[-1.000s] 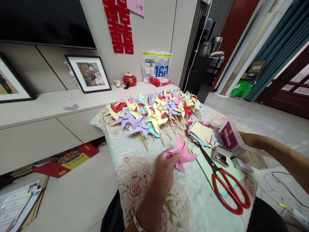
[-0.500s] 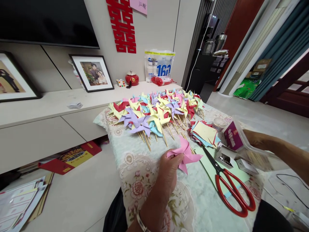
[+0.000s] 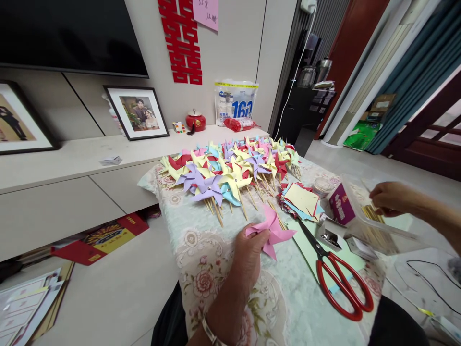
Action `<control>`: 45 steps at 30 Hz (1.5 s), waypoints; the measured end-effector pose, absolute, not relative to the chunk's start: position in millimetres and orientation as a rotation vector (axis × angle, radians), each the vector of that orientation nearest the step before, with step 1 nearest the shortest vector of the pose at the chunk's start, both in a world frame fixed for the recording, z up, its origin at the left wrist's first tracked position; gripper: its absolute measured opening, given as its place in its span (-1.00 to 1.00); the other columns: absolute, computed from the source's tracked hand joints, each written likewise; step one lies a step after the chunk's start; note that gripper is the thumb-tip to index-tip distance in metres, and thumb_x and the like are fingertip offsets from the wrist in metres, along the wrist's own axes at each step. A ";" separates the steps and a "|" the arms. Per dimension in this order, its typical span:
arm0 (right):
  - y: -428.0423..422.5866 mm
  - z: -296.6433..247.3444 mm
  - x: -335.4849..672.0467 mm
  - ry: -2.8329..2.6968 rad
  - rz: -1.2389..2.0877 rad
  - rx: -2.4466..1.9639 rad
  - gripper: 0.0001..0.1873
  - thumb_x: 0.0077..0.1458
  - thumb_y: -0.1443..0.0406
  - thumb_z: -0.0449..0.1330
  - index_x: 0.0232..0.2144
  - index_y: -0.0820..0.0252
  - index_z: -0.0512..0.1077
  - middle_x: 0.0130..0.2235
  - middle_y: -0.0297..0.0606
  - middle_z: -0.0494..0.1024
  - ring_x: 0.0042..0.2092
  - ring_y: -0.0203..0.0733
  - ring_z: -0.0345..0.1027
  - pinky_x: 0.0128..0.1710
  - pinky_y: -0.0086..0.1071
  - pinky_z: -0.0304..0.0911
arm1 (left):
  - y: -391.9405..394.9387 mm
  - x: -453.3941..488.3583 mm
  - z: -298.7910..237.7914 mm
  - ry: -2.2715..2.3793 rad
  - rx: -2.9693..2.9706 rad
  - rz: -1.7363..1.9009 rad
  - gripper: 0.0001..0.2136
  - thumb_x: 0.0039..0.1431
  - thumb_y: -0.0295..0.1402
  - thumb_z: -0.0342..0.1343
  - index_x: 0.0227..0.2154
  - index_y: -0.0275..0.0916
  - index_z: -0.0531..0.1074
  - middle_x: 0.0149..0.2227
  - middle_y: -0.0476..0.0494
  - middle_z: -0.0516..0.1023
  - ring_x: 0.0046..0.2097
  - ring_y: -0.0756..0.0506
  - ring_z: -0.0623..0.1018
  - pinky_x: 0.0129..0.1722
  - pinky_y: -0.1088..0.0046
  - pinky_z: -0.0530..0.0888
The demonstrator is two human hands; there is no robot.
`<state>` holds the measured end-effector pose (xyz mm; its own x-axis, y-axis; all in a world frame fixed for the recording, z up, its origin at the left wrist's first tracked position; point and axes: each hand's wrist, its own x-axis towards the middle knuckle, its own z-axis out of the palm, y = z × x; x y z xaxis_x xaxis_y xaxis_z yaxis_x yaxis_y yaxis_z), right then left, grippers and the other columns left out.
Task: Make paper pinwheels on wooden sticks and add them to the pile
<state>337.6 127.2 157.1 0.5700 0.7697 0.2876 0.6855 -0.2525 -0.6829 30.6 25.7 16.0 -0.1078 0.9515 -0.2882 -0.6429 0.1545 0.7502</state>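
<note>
My left hand [image 3: 248, 254] is closed on a pink paper pinwheel head [image 3: 272, 231], held just above the flowered tablecloth [image 3: 201, 269]. My right hand [image 3: 391, 198] is over the open end of a clear plastic box of thin wooden sticks [image 3: 367, 222], fingers pinched at the stick tips. A large heap of finished pinwheels on sticks [image 3: 230, 170], in yellow, purple, blue, red and pink, lies at the far end of the table. A stack of cut paper squares [image 3: 301, 199] sits between the heap and the box.
Red-handled scissors [image 3: 334, 274] lie on a pale green sheet near the right front. A small round tin [image 3: 321, 185] stands behind the paper stack. A low cabinet [image 3: 72, 192] with framed photos runs along the left. Papers and a red box lie on the floor.
My right hand has risen from behind the stick box to its open top. My left hand with the pink pinwheel has stayed in place.
</note>
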 end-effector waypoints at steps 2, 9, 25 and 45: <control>116.6 166.6 342.3 -1.259 0.276 -2.137 -0.80 0.02 0.54 0.25 -0.61 0.41 0.51 -0.54 -0.03 0.59 -0.53 -0.23 0.44 -0.45 -0.25 0.17 | 27.6 29.9 16.1 0.929 0.424 1.436 -0.85 -0.28 -0.44 0.31 -0.58 -0.28 0.44 -0.59 0.05 0.42 -0.45 0.01 0.39 -0.41 0.52 0.31; 22.3 91.0 223.7 -1.705 1.161 -1.407 -0.84 -0.04 0.26 0.31 -0.47 0.15 0.38 -0.49 -0.25 0.57 -0.45 -0.18 0.43 -0.46 -0.38 0.21 | 10.8 15.6 24.6 0.810 0.378 1.528 -0.79 -0.19 -0.41 0.37 -0.42 -0.25 0.51 -0.42 0.00 0.54 -0.31 -0.05 0.49 -0.26 0.48 0.42; -16.5 50.5 179.2 -1.436 1.702 -0.977 -0.55 0.12 0.10 0.33 0.03 0.12 0.49 0.04 -0.12 0.56 0.07 0.01 0.40 0.09 -0.17 0.22 | -59.6 -17.8 38.6 1.254 0.797 1.527 -0.82 -0.07 -0.41 0.33 -0.35 -0.24 0.53 -0.44 0.01 0.56 -0.41 0.01 0.48 -0.41 0.57 0.39; -32.9 31.8 155.3 -1.476 1.449 -0.921 -0.79 0.02 0.19 0.41 -0.47 0.18 0.51 -0.34 -0.31 0.47 -0.28 -0.21 0.32 -0.26 -0.37 0.18 | -80.4 -11.2 30.2 1.435 1.499 1.258 -0.79 0.04 -0.53 0.10 -0.26 -0.18 0.49 -0.34 -0.06 0.60 -0.30 -0.10 0.56 -0.30 0.44 0.45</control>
<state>155.3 -32.9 31.8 -0.3679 0.9268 0.0750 -0.0579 0.0577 -0.9967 -11.2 -80.4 30.2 -0.0853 0.9809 0.1746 0.3012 -0.1416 0.9430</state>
